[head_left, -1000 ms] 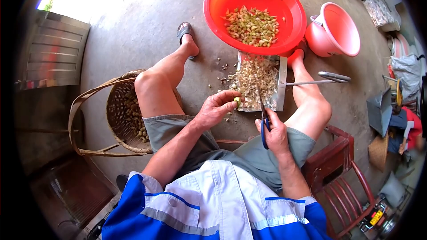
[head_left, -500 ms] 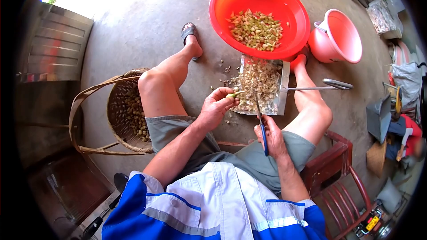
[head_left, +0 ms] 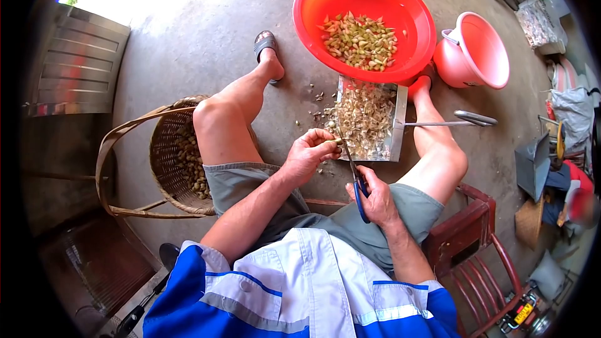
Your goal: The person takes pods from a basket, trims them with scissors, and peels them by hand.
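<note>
My left hand (head_left: 310,155) pinches a small pale-green bulb (head_left: 339,141) between thumb and fingers; most of it is hidden by them. My right hand (head_left: 379,199) is wrapped round blue-handled scissors (head_left: 359,195). The scissor blades reach up to the bulb and meet it at my left fingertips. Below both hands lies a metal dustpan (head_left: 399,126) heaped with dry, papery trimmings (head_left: 366,116). Beyond it stands a wide red basin (head_left: 410,9) with many trimmed-looking, greenish-white bulbs (head_left: 360,40) inside.
A wicker basket (head_left: 164,178) with brownish bulbs stands beside my left knee. A pink bucket (head_left: 460,62) is right of the basin. The dustpan's long handle (head_left: 441,124) crosses my right shin. A red wooden chair (head_left: 466,235) is at my right; a person (head_left: 566,191) sits at the far right.
The scissors have moved left and up, with the blades now at the bulb. My right hand has shifted slightly left and turned; my left hand tilted a little, covering more of the bulb.
</note>
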Tool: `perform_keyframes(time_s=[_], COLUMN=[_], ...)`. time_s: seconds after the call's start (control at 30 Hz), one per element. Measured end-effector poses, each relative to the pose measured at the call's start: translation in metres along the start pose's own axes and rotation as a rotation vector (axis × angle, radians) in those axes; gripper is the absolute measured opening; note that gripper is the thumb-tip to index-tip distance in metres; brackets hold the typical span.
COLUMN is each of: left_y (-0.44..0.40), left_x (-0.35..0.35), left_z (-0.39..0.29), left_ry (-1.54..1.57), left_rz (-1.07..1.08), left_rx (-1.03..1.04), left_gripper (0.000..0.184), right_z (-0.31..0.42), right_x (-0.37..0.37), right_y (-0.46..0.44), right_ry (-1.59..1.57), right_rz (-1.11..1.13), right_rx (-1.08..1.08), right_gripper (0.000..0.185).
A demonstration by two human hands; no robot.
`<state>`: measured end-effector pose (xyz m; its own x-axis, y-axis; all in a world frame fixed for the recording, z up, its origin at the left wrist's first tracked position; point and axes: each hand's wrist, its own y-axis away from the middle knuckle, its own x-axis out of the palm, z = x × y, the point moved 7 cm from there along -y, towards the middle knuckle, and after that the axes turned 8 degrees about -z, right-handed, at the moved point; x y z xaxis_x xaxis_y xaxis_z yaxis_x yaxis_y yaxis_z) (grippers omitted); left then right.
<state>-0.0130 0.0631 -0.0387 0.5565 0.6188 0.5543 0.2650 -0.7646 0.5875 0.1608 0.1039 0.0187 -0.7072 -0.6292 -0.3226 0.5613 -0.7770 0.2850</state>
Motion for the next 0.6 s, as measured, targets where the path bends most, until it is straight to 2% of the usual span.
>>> perform_keyframes(time_s=[0.27, 0.37, 0.5, 0.6], left_y=[-0.002, -0.001, -0.002, -0.015], left_x=[-0.004, 0.000, -0.002, 0.001], left_z=[0.006, 0.005, 0.002, 0.002], left_ry=[-0.018, 0.067, 0.163, 0.082], left_rz=[0.003, 0.007, -0.037, -0.122], left_rx=[-0.013, -0.041, -0.100, -0.092], left_gripper=[0.012, 0.014, 0.018, 0.020], right_z=[-0.001, -0.035, -0.031, -0.036], right_x=[0.002, 0.005, 0.002, -0.004], right_y=[-0.001, -0.002, -0.002, -0.001], right_ry=[0.103, -0.105, -0.532, -0.625], right_rz=[0.059, -0.018, -0.066, -0.098], right_rx=[-0.013, 0.177, 0.434, 0.494], right_gripper=[0.045, 0.041, 0.035, 0.027])
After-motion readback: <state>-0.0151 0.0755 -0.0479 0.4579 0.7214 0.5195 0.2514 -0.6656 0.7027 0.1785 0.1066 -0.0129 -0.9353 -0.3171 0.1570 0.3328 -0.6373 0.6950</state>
